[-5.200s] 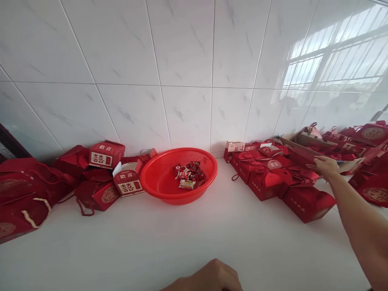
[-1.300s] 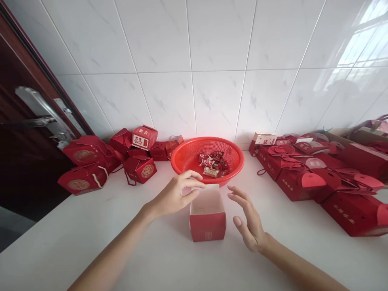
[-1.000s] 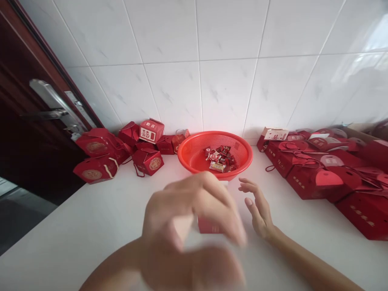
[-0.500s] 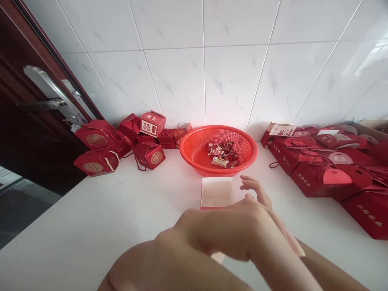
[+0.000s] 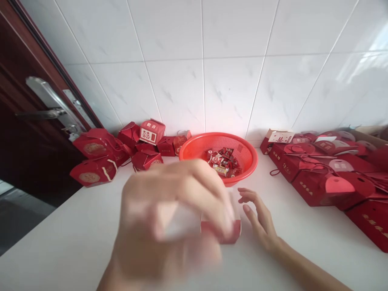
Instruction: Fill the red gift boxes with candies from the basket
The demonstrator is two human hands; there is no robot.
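Large and blurred, my left hand [image 5: 172, 202] is raised close to the camera, in front of the basket and a small box. Its fingers curl, but motion smear hides whether anything is between them. Behind it, the small open box [image 5: 226, 234], red outside and pale inside, stands on the white table; my left hand covers part of it. Just right of this box, my right hand [image 5: 257, 214] has its fingers apart and holds nothing. Beyond both hands, a red plastic basket [image 5: 247, 176] contains several wrapped candies [image 5: 222, 161] in mostly red wrappers.
Several closed red gift boxes [image 5: 93, 171] are grouped at the left rear of the white table [image 5: 100, 218]. Many more red boxes [image 5: 312, 186] crowd the right side. A tiled wall [image 5: 230, 89] runs behind, and a dark door [image 5: 27, 133] with a metal handle is at left.
My left hand has swung left and up from low in front of the small box, now showing the box's red front. My right hand stays beside the box. The view has tilted slightly upward.
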